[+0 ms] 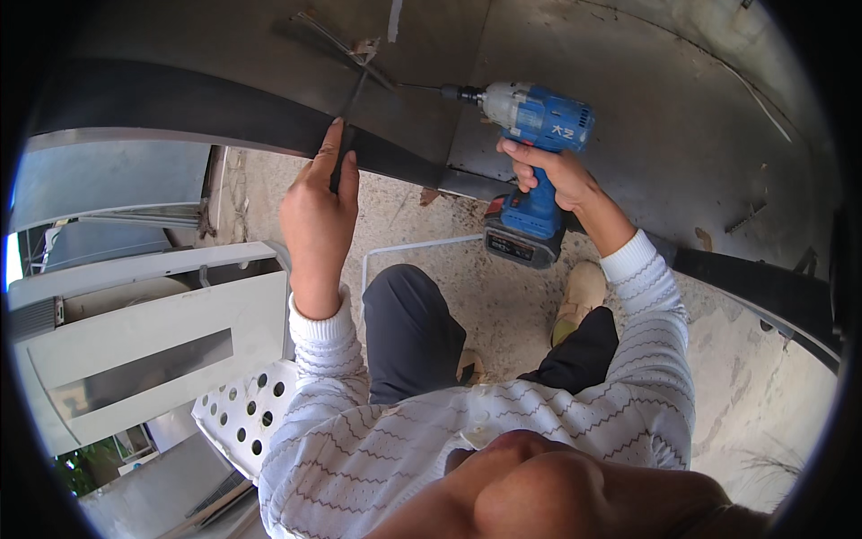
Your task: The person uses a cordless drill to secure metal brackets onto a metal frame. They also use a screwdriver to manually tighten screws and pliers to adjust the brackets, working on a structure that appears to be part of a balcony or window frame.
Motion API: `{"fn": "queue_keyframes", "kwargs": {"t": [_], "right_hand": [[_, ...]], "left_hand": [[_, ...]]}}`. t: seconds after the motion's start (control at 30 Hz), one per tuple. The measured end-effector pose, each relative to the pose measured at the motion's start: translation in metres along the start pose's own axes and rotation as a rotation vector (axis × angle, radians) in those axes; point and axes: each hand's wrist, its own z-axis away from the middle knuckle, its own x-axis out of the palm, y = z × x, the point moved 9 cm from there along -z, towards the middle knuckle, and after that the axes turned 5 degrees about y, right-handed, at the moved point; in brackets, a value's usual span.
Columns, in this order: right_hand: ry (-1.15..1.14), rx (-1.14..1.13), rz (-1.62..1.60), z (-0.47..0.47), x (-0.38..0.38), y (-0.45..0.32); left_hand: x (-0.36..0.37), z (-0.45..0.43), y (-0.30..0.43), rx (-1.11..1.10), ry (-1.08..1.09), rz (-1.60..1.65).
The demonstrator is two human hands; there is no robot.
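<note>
My right hand [549, 172] grips a blue cordless impact driver [539, 118] with a black battery pack at its base. A long thin bit [419, 86] reaches left from its chuck, with the tip close to a narrow metal strip [337, 44] on the dark metal panel [431, 47]. My left hand [320, 202] is at the panel's front edge, its index finger extended onto a dark narrow bar [347, 138] and the thumb at the bar's other side. Whether the bit tip touches the strip cannot be told.
A white appliance-like casing [155, 350] and a white perforated panel [249, 411] stand at the left. Below the metal panel lies a rough concrete floor [417, 215], with my knees and feet over it. A small screw-like piece [746, 219] lies on the panel at right.
</note>
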Motion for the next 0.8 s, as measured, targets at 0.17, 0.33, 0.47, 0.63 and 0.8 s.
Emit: {"fn": "queue_keyframes", "kwargs": {"t": [0.17, 0.33, 0.47, 0.63, 0.8], "right_hand": [[0.01, -0.034, 0.052, -0.002, -0.001, -0.003], [0.005, -0.059, 0.135, -0.006, -0.005, -0.006], [-0.023, -0.008, 0.04, -0.007, -0.001, -0.01], [-0.009, 0.03, 0.05, -0.01, -0.005, -0.007], [0.024, -0.018, 0.144, -0.013, -0.016, -0.012]], "left_hand": [[0.001, 0.001, -0.003, -0.035, 0.037, 0.059], [0.001, 0.018, -0.022, -0.262, 0.215, 0.243], [-0.009, 0.026, -0.029, -0.335, 0.322, 0.139], [-0.008, 0.015, -0.02, -0.117, 0.324, 0.083], [0.006, 0.012, -0.024, -0.555, -0.279, 0.129]]}}
